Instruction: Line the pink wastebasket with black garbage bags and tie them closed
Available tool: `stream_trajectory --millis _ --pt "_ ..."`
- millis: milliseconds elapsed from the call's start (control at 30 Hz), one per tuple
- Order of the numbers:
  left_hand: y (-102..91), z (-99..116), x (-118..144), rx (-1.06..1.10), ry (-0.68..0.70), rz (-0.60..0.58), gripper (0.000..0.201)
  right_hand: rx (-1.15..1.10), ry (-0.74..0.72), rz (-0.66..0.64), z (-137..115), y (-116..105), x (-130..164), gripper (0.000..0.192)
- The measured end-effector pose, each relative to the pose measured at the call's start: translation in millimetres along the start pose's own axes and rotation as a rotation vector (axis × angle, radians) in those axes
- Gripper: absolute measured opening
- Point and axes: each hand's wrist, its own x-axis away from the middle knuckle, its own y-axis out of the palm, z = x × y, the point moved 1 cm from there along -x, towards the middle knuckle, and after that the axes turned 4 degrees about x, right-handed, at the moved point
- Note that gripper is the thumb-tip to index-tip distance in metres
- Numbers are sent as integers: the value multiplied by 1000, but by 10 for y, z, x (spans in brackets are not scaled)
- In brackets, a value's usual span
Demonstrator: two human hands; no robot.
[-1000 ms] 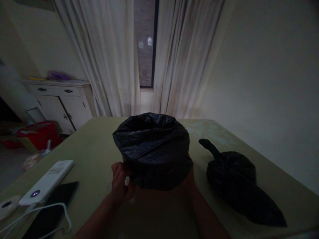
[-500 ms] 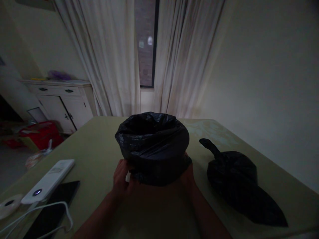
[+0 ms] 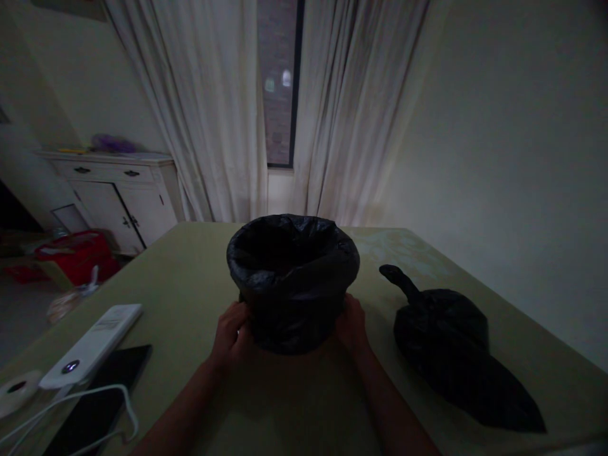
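Your hands have come down from the rim to the base of the bin [image 3: 293, 282] over the last second: a second ago the black liner [image 3: 289, 244] bulged out wide and loose over the top, with your left hand [image 3: 231, 335] pinching its edge, and now that plastic sits drawn in tighter around the rim while both hands cup the lower sides. To my eye that means the liner is seated and you are now steadying or squaring the bin rather than pulling plastic. Your left hand curls against the bin's near-left side, fingers bent around the hanging skirt of the liner; your right hand [image 3: 352, 324] presses flat on the near-right side, fingers half closed on the plastic. How firmly either one grips is hard to tell in this dim light. The bin stands upright in the middle of the table [image 3: 185, 278], just in front of you, its mouth open and dark, the liner folded over the rim in a crinkled band and draping down almost to the tabletop. To its right, a little apart, lies a tied bag [image 3: 456, 348] with its knot pointing far-left. At the near-left edge lie a white remote [image 3: 92, 345], a phone [image 3: 102, 399] and a white cable [image 3: 71, 405], well apart from your hands.
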Motion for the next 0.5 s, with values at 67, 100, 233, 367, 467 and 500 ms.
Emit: stream_trajectory --millis 67,100,233,367,467,500 --pt "-10 -66 9 -40 -67 -41 27 193 69 -113 -26 -1 17 47" --pt "-15 -101 16 -59 -90 -65 27 258 89 -159 -45 -2 33 48" --pt "-56 -230 38 -146 -119 -191 24 380 62 -225 -84 -14 91 50" --pt "-138 -306 50 -121 -160 -173 25 356 79 -169 13 -89 61 53" --pt "-173 -347 62 -45 -321 88 22 190 71 -7 127 -164 -9 56" --pt "-170 -363 67 -25 -393 200 21 83 56 60 159 -183 -34 54"
